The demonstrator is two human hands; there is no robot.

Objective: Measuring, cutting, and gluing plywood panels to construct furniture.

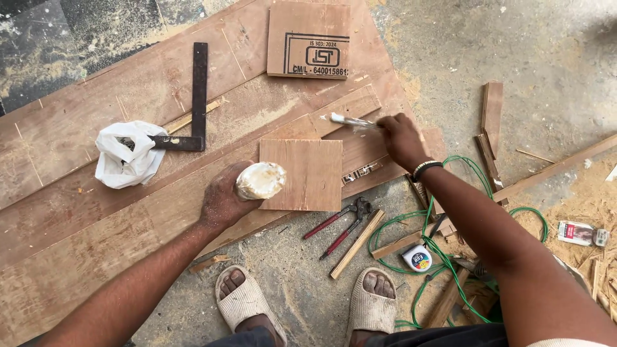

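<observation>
Glue stage, early by the look of it. Left hand (223, 200) is closed around glue jar (260, 180) at near-left of square board (301, 174). Right hand (401, 140) pinches brush (352, 121) over far plank (350, 106). Board face appears bare, uncoated.

A dark metal try square (196, 103) lies across plywood boards (96, 193) beside a crumpled white plastic bag (125, 157). Red-handled pincers (340, 225), a tape measure (418, 258) and green cord (450, 257) rest on the dusty concrete floor (546, 51) among wood offcuts (491, 112).
</observation>
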